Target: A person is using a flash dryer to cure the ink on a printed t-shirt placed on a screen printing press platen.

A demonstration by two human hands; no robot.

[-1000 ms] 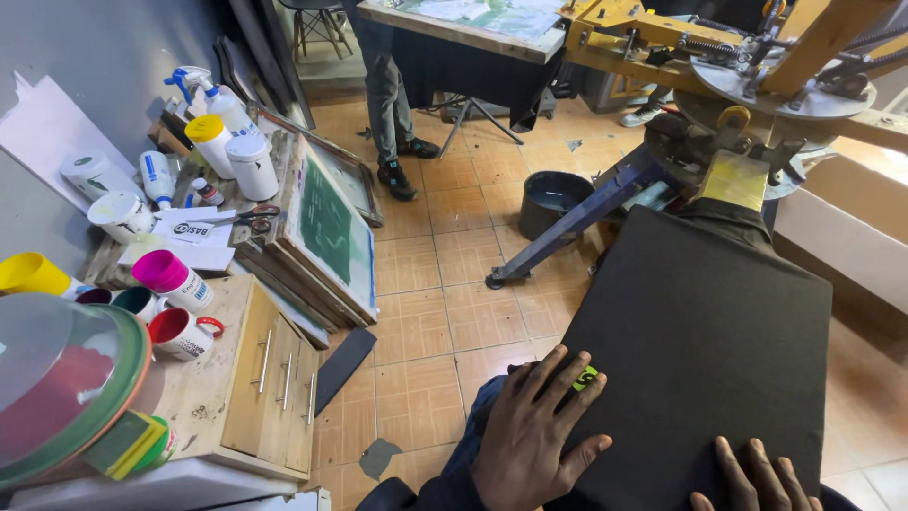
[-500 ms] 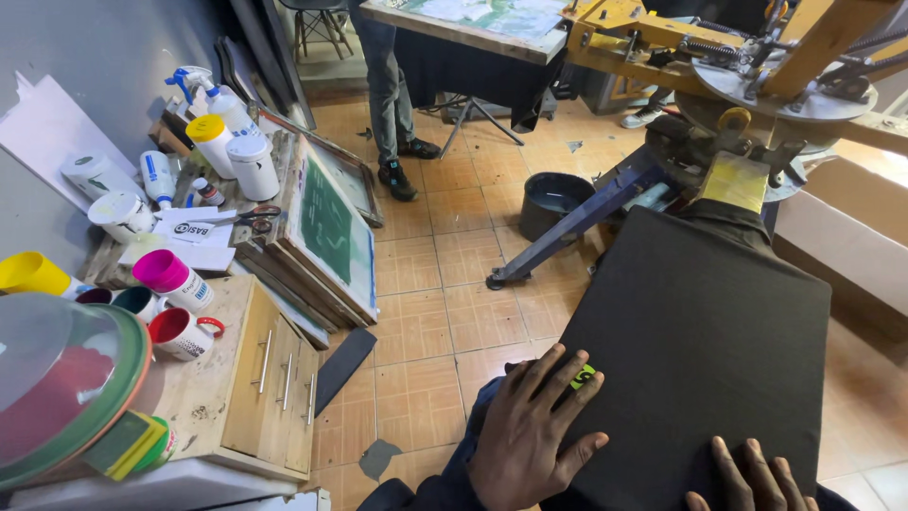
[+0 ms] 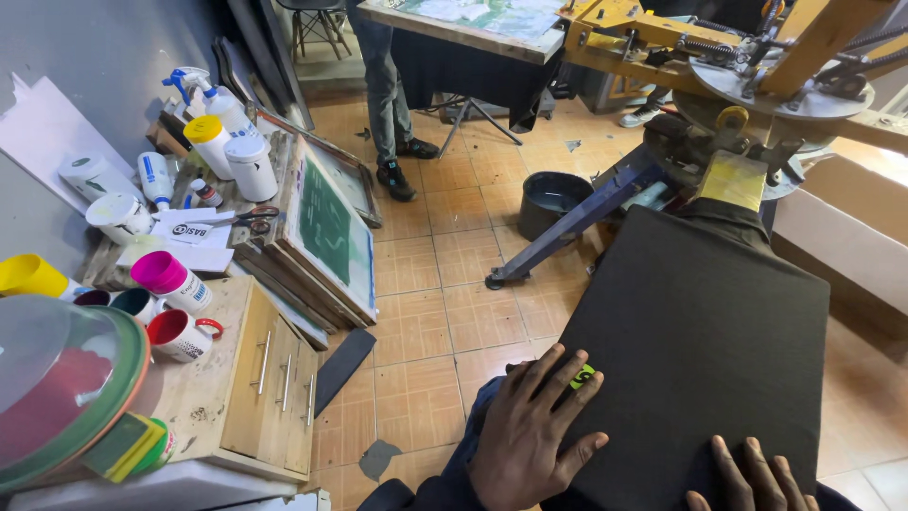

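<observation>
In the head view, a black garment (image 3: 700, 350) is seen stretched flat over the platen of a screen-printing press (image 3: 747, 76), whose yellow arms and round hub stand at the far end of the garment. The left hand (image 3: 530, 435) is laid flat on the near left corner of the garment, its fingers (image 3: 558, 378) spread wide and released, nothing being grasped. A small yellow-green label (image 3: 581, 377) is seen on the garment between two of these fingers. The right hand (image 3: 752, 478) is shown only in part at the garment's near edge; its fingers are stretched out and rested on the cloth, unclenched.

Left of the garment, across a strip of tiled floor (image 3: 454, 312), a wooden worktop (image 3: 236, 378) is placed. Mugs are set on it, among them a red-and-white mug (image 3: 180, 333) and a pink-topped cup (image 3: 170, 277). Beyond them, white bottles (image 3: 227, 142) and a spray bottle (image 3: 194, 85) are gathered. Framed printing screens (image 3: 326, 232) are leaned against the worktop on the side facing the garment. A dark bucket (image 3: 549, 201) is stood on the floor beyond the garment's far left corner. Further off, a standing person's legs (image 3: 388, 95) are visible.
</observation>
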